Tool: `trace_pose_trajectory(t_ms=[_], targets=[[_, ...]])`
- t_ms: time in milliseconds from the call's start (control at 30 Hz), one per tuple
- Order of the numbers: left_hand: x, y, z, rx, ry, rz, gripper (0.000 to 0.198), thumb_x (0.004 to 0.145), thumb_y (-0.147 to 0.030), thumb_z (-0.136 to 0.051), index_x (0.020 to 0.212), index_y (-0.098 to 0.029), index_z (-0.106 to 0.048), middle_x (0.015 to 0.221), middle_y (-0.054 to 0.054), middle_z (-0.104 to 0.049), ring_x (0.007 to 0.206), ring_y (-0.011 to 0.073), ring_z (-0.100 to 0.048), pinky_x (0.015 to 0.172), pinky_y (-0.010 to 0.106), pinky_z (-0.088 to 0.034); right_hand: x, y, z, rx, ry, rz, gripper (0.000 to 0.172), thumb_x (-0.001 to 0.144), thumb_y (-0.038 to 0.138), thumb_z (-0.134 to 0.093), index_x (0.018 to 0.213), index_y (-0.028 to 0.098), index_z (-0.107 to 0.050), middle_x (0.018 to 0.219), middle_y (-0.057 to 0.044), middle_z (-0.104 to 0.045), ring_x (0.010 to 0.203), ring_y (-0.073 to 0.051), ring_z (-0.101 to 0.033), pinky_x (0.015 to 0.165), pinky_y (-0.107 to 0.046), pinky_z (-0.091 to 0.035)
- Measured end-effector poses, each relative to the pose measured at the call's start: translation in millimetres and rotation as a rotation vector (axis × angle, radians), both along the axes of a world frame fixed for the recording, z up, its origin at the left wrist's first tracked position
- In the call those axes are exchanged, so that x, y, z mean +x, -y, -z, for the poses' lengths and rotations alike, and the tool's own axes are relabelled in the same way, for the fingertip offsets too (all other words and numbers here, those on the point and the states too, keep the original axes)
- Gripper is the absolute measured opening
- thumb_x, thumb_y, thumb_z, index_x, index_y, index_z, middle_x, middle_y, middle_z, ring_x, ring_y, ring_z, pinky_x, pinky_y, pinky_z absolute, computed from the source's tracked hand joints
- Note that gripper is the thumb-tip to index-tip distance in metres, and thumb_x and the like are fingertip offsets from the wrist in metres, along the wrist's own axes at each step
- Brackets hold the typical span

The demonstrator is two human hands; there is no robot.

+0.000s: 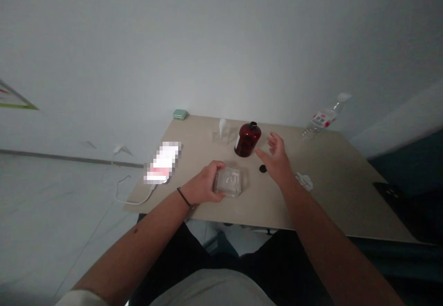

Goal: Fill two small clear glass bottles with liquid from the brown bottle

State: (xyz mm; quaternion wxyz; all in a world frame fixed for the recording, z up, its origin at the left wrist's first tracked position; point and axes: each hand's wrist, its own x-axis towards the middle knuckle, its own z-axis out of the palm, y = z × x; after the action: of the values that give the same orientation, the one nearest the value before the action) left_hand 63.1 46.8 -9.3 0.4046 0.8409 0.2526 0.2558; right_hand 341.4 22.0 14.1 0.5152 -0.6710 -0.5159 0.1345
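Observation:
My left hand (204, 183) is closed around the left side of a clear glass dish (229, 181) that rests on the beige table (332, 195). My right hand (277, 160) hovers open, fingers spread, just right of a dark red bottle (247, 140) with a black neck. A small black cap (263, 169) lies on the table under that hand's palm. The bottle stands upright behind the dish.
A clear plastic funnel (222, 128) stands at the back. A green case (180, 114) sits at the far left corner. A water bottle (323, 119) lies at the back right. Crumpled white paper (304, 181), a blurred packet (162, 163) and a white cable (133, 195) lie nearby.

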Motion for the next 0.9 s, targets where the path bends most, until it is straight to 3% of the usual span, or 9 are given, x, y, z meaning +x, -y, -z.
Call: trace_pose_trajectory(t_ms=[133,233,333,567,700,900], targets=[[0.0,0.7,1.1,-0.001,-0.023,-0.001,0.076,0.067,-0.025,-0.078,0.130,-0.019,-0.036,0.120,0.012,-0.054,0.111,0.0315,-0.058,0.096,0.049,-0.050,33.5,66.2,-2.1,-0.017,0.198,0.164,0.044,0.084,0.052,-0.062,0.119,0.025,-0.066,0.123,-0.012,-0.066,0.111,-0.028,-0.066,0.097,-0.050,-0.053],[0.1,0.7,2.9,-0.018,-0.025,0.002,0.076,0.067,-0.023,-0.078,0.130,-0.020,-0.035,0.118,0.011,-0.054,0.111,0.0315,-0.059,0.097,0.049,-0.050,63.3,111.9,2.1,-0.125,0.313,0.355,0.040,0.083,0.050,-0.058,0.107,0.022,-0.071,0.108,-0.013,-0.068,0.094,-0.028,-0.066,0.085,-0.047,-0.055],[-0.7,-0.2,6.5,-0.039,-0.011,0.010,0.080,0.069,-0.025,-0.079,0.134,-0.020,-0.034,0.121,0.011,-0.054,0.113,0.0323,-0.059,0.100,0.052,-0.049,83.6,141.3,12.5,-0.168,0.341,0.451,0.041,0.079,0.051,-0.057,0.100,0.019,-0.072,0.103,-0.015,-0.066,0.089,-0.029,-0.063,0.086,-0.050,-0.052],[-2.6,-5.3,15.3,-0.148,0.081,0.052,0.100,0.069,-0.037,-0.087,0.144,-0.023,-0.023,0.133,0.014,-0.047,0.125,0.0339,-0.053,0.110,0.053,-0.042,99.0,146.8,32.7,-0.262,0.224,0.499,0.049,0.076,0.054,-0.053,0.106,0.019,-0.070,0.103,-0.013,-0.066,0.086,-0.027,-0.062,0.085,-0.048,-0.050],[-2.3,-6.4,16.4,-0.191,0.143,0.077,0.111,0.065,-0.045,-0.093,0.146,-0.025,-0.021,0.133,0.012,-0.047,0.128,0.0330,-0.052,0.113,0.052,-0.039,100.0,143.6,34.1,-0.258,0.224,0.482,0.048,0.076,0.055,-0.054,0.104,0.019,-0.071,0.100,-0.012,-0.066,0.085,-0.028,-0.061,0.088,-0.050,-0.049],[-0.4,-5.9,18.2,-0.179,0.162,0.058,0.108,0.069,-0.045,-0.091,0.149,-0.025,-0.021,0.132,0.013,-0.050,0.125,0.0309,-0.055,0.112,0.052,-0.041,98.3,147.9,31.6,-0.224,0.272,0.507,0.048,0.076,0.053,-0.053,0.106,0.020,-0.070,0.102,-0.013,-0.065,0.088,-0.030,-0.062,0.088,-0.052,-0.051]])
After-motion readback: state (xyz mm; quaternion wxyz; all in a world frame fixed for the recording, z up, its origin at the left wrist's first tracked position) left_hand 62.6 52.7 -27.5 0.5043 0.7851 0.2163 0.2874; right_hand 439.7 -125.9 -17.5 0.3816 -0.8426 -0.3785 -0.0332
